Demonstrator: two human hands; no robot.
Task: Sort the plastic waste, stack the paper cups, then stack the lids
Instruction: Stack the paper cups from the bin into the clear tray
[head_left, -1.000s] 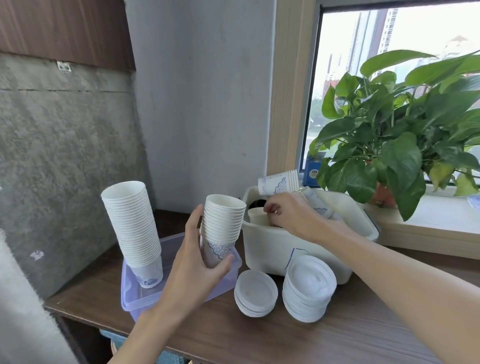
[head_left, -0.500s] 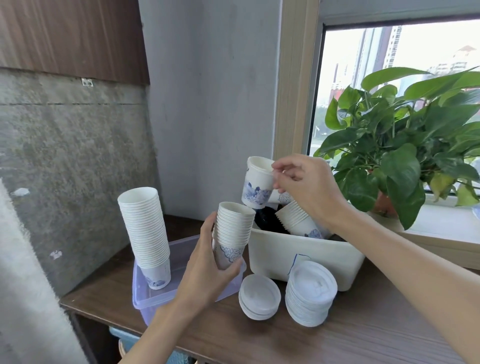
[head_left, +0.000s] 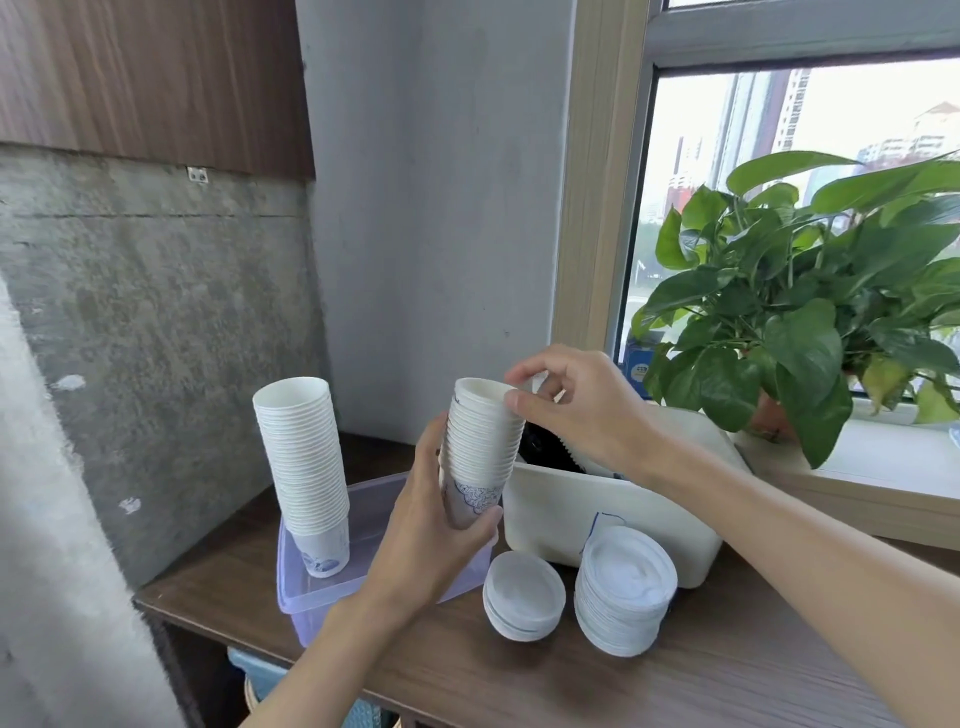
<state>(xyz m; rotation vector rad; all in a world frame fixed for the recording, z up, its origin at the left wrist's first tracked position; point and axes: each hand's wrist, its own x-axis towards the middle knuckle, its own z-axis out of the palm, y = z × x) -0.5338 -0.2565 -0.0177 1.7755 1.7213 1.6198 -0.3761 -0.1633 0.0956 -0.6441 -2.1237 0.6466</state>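
wooden shelf (head_left: 524, 675): left hand (head_left: 426, 540) grips cup stack (head_left: 483, 447), right hand (head_left: 582, 410) pinches top cup (head_left: 479, 388).

The cup stack (head_left: 483, 447) in the grip (head_left: 426, 545) is white, its bottom cup blue-patterned. Beneath the grip the tub (head_left: 311, 608) is lilac.

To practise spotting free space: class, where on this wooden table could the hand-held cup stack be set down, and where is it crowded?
Free: brown wooden tabletop in front of the two white lid stacks; floor of the clear lilac plastic tub right of the tall white paper-cup stack. Crowded: between tub, lid stacks and white plastic bin.
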